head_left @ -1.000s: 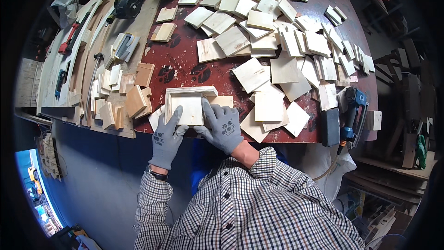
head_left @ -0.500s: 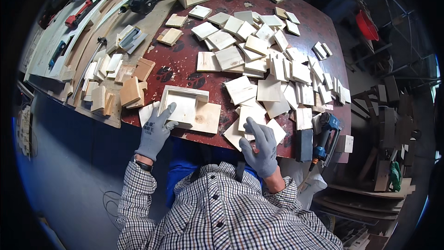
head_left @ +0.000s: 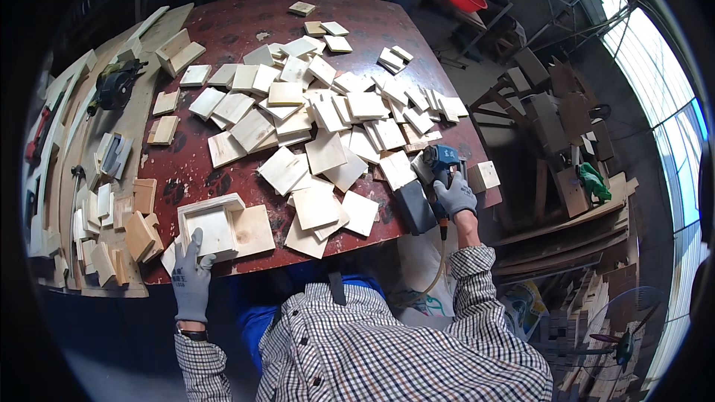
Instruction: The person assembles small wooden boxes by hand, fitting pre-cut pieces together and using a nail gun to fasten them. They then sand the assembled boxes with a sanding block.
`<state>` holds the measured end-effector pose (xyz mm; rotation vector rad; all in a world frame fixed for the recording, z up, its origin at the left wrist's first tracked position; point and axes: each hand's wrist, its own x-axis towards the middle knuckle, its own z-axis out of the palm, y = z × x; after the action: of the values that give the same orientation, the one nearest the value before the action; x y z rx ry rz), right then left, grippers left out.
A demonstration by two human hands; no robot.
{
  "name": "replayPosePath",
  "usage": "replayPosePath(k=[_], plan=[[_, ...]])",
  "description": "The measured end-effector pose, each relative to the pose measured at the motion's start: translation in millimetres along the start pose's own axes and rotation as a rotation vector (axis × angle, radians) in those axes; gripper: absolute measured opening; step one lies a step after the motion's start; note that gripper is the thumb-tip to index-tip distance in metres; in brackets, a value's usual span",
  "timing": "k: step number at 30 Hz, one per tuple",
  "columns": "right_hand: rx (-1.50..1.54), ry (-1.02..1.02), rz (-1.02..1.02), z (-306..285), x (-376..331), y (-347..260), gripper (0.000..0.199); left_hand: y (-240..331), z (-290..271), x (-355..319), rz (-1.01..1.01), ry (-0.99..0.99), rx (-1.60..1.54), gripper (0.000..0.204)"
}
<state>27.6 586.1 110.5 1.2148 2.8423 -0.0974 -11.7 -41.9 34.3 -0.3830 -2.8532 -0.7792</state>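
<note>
My left hand (head_left: 191, 278), in a grey work glove, is at the front left corner of a small partly joined wooden box (head_left: 211, 232) near the table's front edge. Its fingers grip that corner, with the index finger stretched over the inside. Beside the box's right wall lies a flat pale board (head_left: 254, 230). At the table's right edge my gloved right hand (head_left: 456, 197) is wrapped round the handle of a blue and black air nail gun (head_left: 439, 156). The gun's dark magazine (head_left: 415, 208) points toward the front edge, and a hose (head_left: 441, 264) runs down from it.
A heap of thin wooden boards (head_left: 298, 115) covers the middle of the red table (head_left: 223, 30). On the left stand wood offcuts (head_left: 112, 212) and a dark power tool (head_left: 117, 85). A wood block (head_left: 484, 176) sits right of the nail gun. Scrap timber (head_left: 551, 112) is piled beyond.
My right hand has moved right from the near boards and closed on the nail gun. The view has turned to the right. My left hand has stayed at the wooden box.
</note>
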Motion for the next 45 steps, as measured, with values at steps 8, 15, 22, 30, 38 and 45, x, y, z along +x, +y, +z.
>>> replayPosePath(k=[8,15,22,30,38,45], plan=[[0.455,0.050,0.041,95,125,114,0.078,28,-4,14,-0.253,-0.162,-0.230,0.060],[0.124,0.152,-0.006,51,81,41,0.056,29,-9,1,-0.206,-0.047,-0.123,0.056],[0.720,0.334,-0.323,-70,-33,47,0.022,28,-7,11,-0.171,-0.084,-0.121,0.058],[1.354,-0.650,-0.539,-151,-173,-114,0.022,28,-19,12,-0.218,-0.174,-0.188,0.060],[0.651,-1.031,-0.890,-79,-187,-282,0.022,22,-4,8,-0.154,-0.044,-0.120,0.056],[0.479,-1.074,-0.885,-64,-187,-312,0.026,28,-9,6,-0.165,-0.054,-0.154,0.054]])
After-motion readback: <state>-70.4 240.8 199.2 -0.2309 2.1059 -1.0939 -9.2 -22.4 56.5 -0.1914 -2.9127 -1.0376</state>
